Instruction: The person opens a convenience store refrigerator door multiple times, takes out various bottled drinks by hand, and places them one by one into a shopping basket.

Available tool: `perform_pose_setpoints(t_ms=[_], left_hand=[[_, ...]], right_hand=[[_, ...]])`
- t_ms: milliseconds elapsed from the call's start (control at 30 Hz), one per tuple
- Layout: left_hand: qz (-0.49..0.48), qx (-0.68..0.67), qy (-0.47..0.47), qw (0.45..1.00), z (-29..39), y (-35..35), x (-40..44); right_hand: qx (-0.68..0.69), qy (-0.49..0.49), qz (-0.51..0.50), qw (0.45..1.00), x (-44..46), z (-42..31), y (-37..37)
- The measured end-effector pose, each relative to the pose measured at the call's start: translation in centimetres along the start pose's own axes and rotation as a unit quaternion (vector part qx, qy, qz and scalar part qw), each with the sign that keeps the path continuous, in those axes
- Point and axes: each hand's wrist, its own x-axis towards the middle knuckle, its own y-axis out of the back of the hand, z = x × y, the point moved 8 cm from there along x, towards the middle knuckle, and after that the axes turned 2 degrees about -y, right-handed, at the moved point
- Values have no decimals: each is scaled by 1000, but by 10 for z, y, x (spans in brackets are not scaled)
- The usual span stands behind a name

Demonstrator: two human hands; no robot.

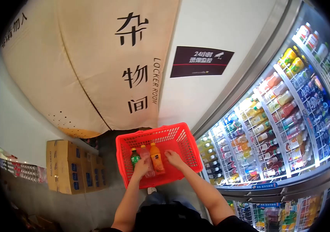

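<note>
A red plastic shopping basket (188, 137) with perforated walls is in front of me. Three drink bottles stand side by side in its left half: a green one (135, 157), a pale pink one (145, 150) and an orange juice bottle (157, 159) with a yellow-orange cap. My left hand (142, 167) is closed on the pink bottle and covers part of it. My right hand (173, 159) is over the basket's right half, just right of the orange juice bottle. Its fingers are loosely curled and hold nothing.
A lit drinks cooler (265, 131) with shelves of bottles stands on the right. Cardboard cartons (66, 166) are stacked on the floor at left. A beige curtain (95, 50) hangs ahead, and a dark sign (201, 62) is on the white wall.
</note>
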Motion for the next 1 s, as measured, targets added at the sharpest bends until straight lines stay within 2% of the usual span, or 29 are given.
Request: perform_pose_setpoints(t_ms=[33,67,133,167,233,267,333,367,433,500,767,1000], left_hand=[[-3,0,-7,1000,1,-5,4],[13,-9,-37,999,1,-5,14],[41,-25,-91,995,37,-7,10],[34,-22,-98,994,57,-11,6],[21,-69,-155,985,95,-26,-2],[5,-95,-169,981,108,-39,-4],[-34,-118,-159,980,140,-66,-19],[-61,-143,-142,977,152,-83,-25],[-109,-153,-172,967,177,-119,-40],[-165,-130,-261,942,222,-148,-75],[-306,-184,-263,896,261,-265,-165],[-408,-193,-271,850,262,-362,-261]], right_hand=[[125,-65,-31,990,-15,-4,5],[127,-61,-23,990,-22,-7,14],[250,-11,-8,968,-38,-16,31],[255,-9,1,967,-47,-17,39],[359,37,21,932,-73,-32,62],[365,38,34,929,-87,-35,72],[425,106,99,894,-118,-46,105],[430,110,118,888,-133,-48,120],[409,163,157,884,-169,-58,153],[419,183,182,871,-198,-50,180],[381,219,334,834,-331,8,276],[353,193,514,757,-466,98,322]])
